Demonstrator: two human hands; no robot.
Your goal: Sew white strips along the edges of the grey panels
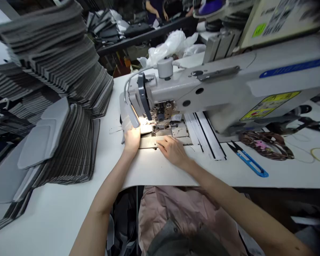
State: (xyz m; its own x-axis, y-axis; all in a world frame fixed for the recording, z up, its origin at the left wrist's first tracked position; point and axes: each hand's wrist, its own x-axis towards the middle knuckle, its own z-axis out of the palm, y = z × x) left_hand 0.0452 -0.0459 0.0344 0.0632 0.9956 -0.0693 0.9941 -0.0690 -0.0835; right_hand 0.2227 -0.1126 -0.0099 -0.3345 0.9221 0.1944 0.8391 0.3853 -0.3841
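Note:
The sewing machine [162,92] has its lit needle area in front of me. My left hand [132,139] is closed on a pale fabric piece [146,129] at the left of the presser foot [154,131]. Most of that piece is hidden by the hand and the machine head. At the front edge of the metal bed plate [146,143], my right hand [173,150] has its thumb and fingertips drawn together. Whatever is between them is too small to make out.
Tall stacks of grey padded panels [69,142] stand at the left. White strips with black edges [202,131] lie under the machine arm. Blue thread snips [250,161] and a brown scrunchie [266,145] lie at the right. Behind are plastic bags [170,46] and another person [156,10].

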